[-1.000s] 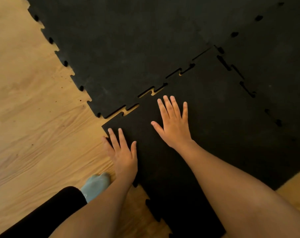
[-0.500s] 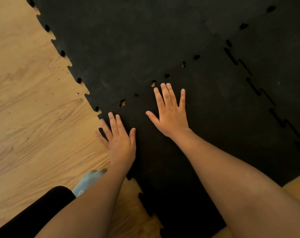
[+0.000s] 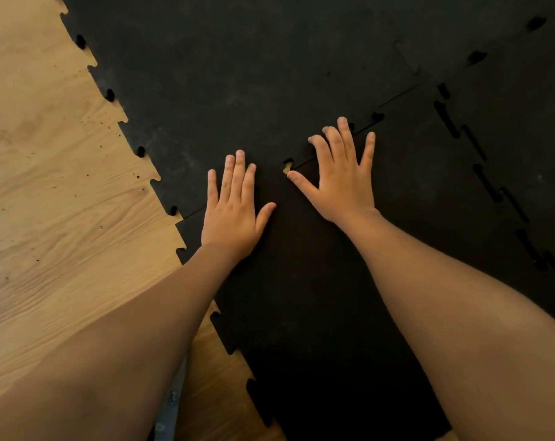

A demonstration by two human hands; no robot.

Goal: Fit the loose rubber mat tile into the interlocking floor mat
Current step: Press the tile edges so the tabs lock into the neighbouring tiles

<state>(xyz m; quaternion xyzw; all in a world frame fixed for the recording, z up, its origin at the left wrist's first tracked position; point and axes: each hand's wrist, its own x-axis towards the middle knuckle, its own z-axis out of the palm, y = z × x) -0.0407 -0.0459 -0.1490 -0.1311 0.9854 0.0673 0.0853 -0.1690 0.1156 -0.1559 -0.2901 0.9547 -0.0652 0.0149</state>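
Note:
The loose black rubber tile (image 3: pixel 327 281) lies in the near middle, its toothed far edge pressed against the big black interlocking floor mat (image 3: pixel 253 74). My left hand (image 3: pixel 233 208) lies flat, palm down, over that seam near the tile's left corner. My right hand (image 3: pixel 343 176) lies flat further right, fingers spread across the same seam. One small gap (image 3: pixel 287 167) between my hands shows wood beneath. Along the tile's right side, dark slots (image 3: pixel 489 186) remain at the joint with the neighbouring mat tile (image 3: pixel 524 106).
A light wooden floor (image 3: pixel 53 218) fills the left and continues at the bottom beside the tile's toothed left edge. Small dark crumbs lie on the wood near the mat's jagged border (image 3: pixel 110 93).
The tile has slid up against the mat and the wide seam gaps have closed to one small opening. Both hands moved forward onto the seam; the view moved closer.

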